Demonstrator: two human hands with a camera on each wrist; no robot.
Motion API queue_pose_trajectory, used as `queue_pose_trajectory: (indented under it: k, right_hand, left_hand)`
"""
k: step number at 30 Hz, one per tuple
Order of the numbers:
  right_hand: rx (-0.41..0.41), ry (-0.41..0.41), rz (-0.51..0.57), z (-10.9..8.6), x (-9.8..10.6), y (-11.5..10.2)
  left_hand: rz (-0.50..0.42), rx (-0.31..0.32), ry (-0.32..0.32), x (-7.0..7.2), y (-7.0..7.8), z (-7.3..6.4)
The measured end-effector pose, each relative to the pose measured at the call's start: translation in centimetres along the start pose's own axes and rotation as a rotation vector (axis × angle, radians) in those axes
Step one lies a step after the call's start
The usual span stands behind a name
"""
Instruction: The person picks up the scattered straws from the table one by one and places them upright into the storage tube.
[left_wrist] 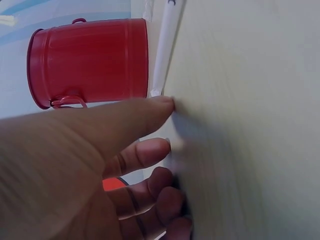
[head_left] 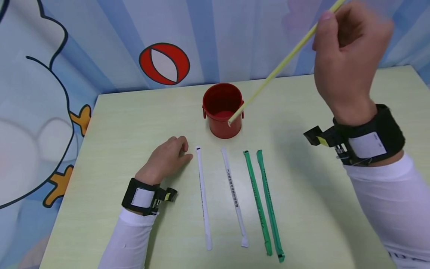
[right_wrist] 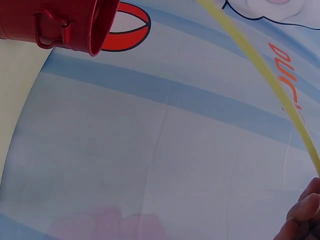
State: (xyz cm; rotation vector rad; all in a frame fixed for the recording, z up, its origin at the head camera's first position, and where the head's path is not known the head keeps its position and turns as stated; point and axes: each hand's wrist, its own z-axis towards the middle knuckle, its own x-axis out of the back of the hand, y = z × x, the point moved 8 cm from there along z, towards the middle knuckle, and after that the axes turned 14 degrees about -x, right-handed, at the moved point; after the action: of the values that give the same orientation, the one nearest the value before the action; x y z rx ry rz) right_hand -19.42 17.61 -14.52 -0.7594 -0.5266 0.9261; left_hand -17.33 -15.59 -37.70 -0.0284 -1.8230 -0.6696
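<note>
My right hand (head_left: 352, 59) pinches a long, thin yellow straw (head_left: 289, 58) by its upper end, high above the table. The straw slants down to the left, its lower end in front of a small red bucket (head_left: 221, 129) in the head view. My left hand (head_left: 164, 158) rests on the table to the left of the straws, fingers loosely bent with nothing in them. Near its thumb lies a wrapped white straw (head_left: 203, 201), with another white straw (head_left: 232, 190) to the right. Further right lie a green straw (head_left: 257, 201) and a second green straw (head_left: 270, 205).
The pale wooden table (head_left: 322, 231) has its back edge against a blue-striped curtain (head_left: 235, 37) printed with cartoon figures. The bucket stands upright near that back edge, its side handles showing. A camera strap (head_left: 369, 138) circles the right wrist.
</note>
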Motion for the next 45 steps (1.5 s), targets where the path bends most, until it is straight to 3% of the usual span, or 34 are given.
queue_pose_trajectory:
  k: [6, 12, 24, 31, 41, 45]
  right_hand:
    - [-0.001, 0.060, 0.054, 0.7, 0.3, -0.3]
    - [-0.019, 0.062, 0.049, 0.3, -0.4, 0.4]
    - [-0.077, -0.090, -0.158, -1.9, -3.1, 2.4]
    - [-0.006, -0.196, -0.245, -3.5, -4.8, 3.0]
    - [-0.185, -0.244, -0.300, -4.8, -6.0, 4.9]
    - [-0.220, -0.271, -0.306, -5.3, -6.2, 5.5]
  left_hand:
    - [0.000, -0.007, 0.000, 0.0, 0.0, 0.0]
    - [0.001, -0.001, -0.002, 0.1, 0.1, -0.1]
    - [-0.009, 0.011, -0.003, 0.2, 0.1, -0.3]
    - [-0.010, 0.004, 0.004, 0.2, 0.1, -0.4]
    - [-0.012, 0.004, 0.007, 0.0, 0.2, -0.3]
    - [-0.011, 0.005, 0.007, 0.0, 0.2, -0.3]
